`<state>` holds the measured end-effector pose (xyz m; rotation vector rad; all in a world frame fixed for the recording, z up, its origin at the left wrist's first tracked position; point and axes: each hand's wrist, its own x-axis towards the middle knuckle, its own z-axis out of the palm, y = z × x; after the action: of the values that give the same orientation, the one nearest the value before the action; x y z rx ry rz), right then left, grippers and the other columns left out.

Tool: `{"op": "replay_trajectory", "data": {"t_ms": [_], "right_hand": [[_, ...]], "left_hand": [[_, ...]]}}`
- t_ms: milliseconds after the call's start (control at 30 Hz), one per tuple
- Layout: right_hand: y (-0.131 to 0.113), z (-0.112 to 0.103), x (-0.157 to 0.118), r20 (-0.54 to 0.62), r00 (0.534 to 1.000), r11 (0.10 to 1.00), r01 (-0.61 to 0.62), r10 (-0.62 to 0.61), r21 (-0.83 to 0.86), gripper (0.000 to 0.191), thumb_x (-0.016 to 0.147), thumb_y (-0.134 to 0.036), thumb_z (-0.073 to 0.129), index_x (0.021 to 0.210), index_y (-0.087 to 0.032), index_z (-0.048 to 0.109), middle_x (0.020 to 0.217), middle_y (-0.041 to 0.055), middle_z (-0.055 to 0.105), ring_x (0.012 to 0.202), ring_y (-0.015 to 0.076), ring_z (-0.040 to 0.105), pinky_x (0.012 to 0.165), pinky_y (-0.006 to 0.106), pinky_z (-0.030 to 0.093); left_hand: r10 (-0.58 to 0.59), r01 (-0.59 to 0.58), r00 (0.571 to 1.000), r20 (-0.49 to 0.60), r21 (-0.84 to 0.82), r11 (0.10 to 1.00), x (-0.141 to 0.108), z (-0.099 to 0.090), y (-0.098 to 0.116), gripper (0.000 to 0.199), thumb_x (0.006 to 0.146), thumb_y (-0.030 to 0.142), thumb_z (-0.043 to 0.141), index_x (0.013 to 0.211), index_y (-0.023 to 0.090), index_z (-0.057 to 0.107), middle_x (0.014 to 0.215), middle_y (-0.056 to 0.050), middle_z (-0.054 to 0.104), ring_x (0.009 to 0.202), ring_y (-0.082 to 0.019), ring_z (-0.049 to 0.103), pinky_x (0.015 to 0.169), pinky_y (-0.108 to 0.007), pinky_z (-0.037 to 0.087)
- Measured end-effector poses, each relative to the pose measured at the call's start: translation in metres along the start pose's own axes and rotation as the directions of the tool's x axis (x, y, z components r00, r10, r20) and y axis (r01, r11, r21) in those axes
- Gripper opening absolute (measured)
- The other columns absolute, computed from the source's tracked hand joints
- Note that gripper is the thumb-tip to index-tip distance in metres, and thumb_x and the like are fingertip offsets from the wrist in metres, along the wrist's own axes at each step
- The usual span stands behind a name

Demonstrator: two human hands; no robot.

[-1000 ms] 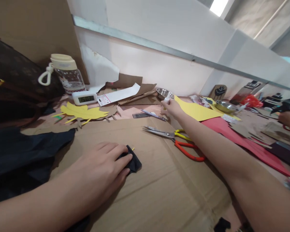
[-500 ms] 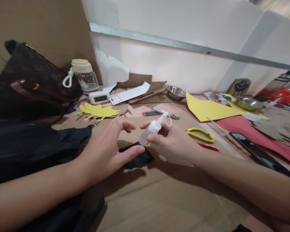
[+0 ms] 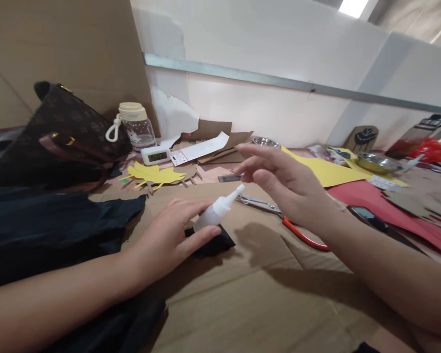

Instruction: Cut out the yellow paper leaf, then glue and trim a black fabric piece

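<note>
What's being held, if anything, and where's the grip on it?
White nozzle bottle, gripped around its lower body between the left hand's thumb and fingers. The right hand appears to hold nothing.

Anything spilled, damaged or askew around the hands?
No spill shows. The white sheet by the wall, beside the water bottle, has an uneven, torn-looking edge. The squeeze bottle tilts, but the left hand holds it.

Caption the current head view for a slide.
Left hand holding a white squeeze bottle over cardboard, right hand hovering near the nozzle, scissors lying beyond.
</note>
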<state>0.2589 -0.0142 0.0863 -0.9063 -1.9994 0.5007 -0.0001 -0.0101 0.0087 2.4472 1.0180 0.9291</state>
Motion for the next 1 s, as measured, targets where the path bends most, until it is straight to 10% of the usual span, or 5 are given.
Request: {"op": "replay_trajectory", "data": {"t_ms": [333, 633, 833, 1000], "right_hand": [[-0.006, -0.009, 0.002, 0.297, 0.927, 0.801, 0.353, -0.229, -0.484, 0.020, 0.106, -0.022, 0.059, 0.110, -0.013, 0.077, 0.104, 0.0109, 0.079, 0.100, 0.0268, 0.073, 0.086, 0.039, 0.054], [-0.001, -0.019, 0.007, 0.399, 0.801, 0.600, 0.599, -0.447, -0.530, 0.029, 0.109, -0.017, 0.049, 0.093, -0.017, 0.073, 0.081, 0.0067, 0.070, 0.078, 0.0206, 0.062, 0.069, 0.032, 0.048], [0.015, -0.065, 0.021, -0.082, 0.985, 0.751, 0.059, -0.149, -0.658, 0.021, 0.101, -0.020, 0.055, 0.100, -0.023, 0.076, 0.080, 0.0025, 0.077, 0.070, 0.0179, 0.068, 0.066, 0.030, 0.050], [0.083, -0.081, 0.027, 0.142, 0.954, 0.610, -0.050, 0.263, -0.791, 0.031, 0.101, -0.022, 0.051, 0.102, -0.023, 0.082, 0.095, 0.0060, 0.084, 0.075, 0.0235, 0.071, 0.068, 0.034, 0.051]], "left_hand": [[0.042, -0.043, 0.999, 0.025, 0.036, 0.998, 0.002, -0.001, 0.000, 0.050, 0.104, 0.059, 0.056, 0.129, 0.019, 0.072, 0.124, -0.010, 0.080, 0.111, -0.031, 0.071, 0.098, -0.044, 0.055], [0.099, -0.099, 0.995, -0.002, 0.060, 0.993, -0.001, 0.000, 0.000, 0.045, 0.107, 0.057, 0.052, 0.126, 0.022, 0.071, 0.117, -0.007, 0.080, 0.106, -0.028, 0.069, 0.097, -0.042, 0.053], [0.023, -0.023, 0.999, -0.031, -0.003, 1.000, -0.005, 0.003, -0.005, 0.048, 0.102, 0.061, 0.058, 0.127, 0.023, 0.071, 0.118, -0.007, 0.078, 0.110, -0.029, 0.070, 0.096, -0.041, 0.057], [-0.108, 0.111, 0.994, 0.029, -0.125, 0.986, 0.000, 0.001, 0.001, 0.044, 0.099, 0.061, 0.061, 0.128, 0.029, 0.072, 0.121, -0.005, 0.079, 0.114, -0.030, 0.071, 0.098, -0.043, 0.058]]}}
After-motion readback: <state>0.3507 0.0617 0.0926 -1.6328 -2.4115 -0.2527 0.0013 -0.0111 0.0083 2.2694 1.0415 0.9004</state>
